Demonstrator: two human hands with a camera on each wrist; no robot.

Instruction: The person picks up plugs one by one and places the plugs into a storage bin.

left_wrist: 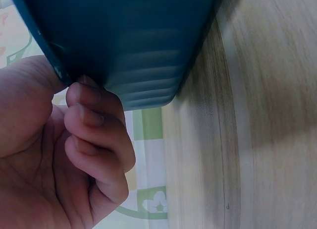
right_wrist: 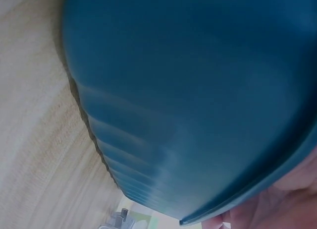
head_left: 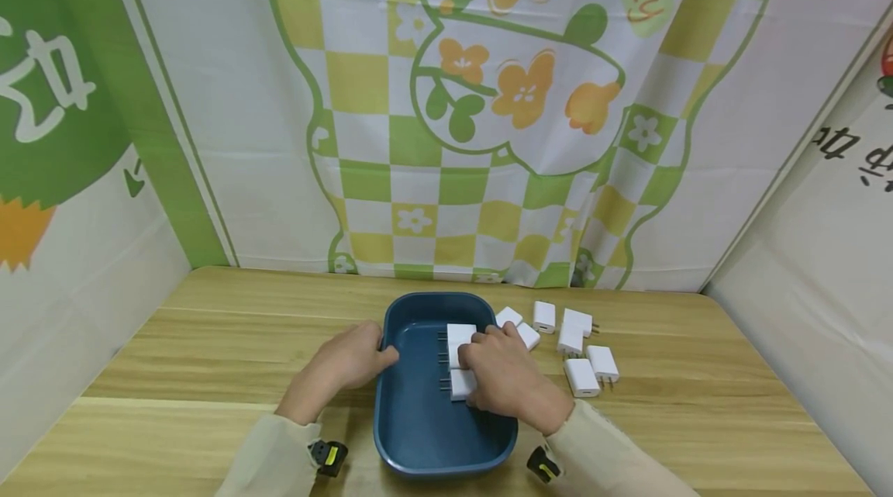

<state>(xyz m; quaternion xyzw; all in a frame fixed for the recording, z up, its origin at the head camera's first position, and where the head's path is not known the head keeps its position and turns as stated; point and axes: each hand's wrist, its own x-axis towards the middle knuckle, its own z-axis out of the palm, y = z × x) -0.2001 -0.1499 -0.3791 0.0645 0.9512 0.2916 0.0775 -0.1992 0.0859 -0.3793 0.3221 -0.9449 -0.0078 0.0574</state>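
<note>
A dark blue rectangular tub (head_left: 418, 435) stands in front of me. My left hand (head_left: 352, 357) grips its left rim, thumb over the edge and fingers curled underneath, as the left wrist view shows with that hand (left_wrist: 94, 135). Inside the tub, white plug chargers (head_left: 460, 334) are lined up along the right side, prongs pointing left. My right hand (head_left: 509, 377) reaches over the right rim and its curled fingers hold a white charger (head_left: 462, 385) in this row; the fingertips are partly hidden. In the right wrist view the tub's outer wall (right_wrist: 173, 90) covers most of that hand (right_wrist: 277, 204).
Several more white chargers (head_left: 582, 377) lie scattered on the wooden table (head_left: 698, 404) to the right of the tub, some touching each other. A patterned curtain (head_left: 446, 195) hangs behind the table's back edge, with white cloth at both sides.
</note>
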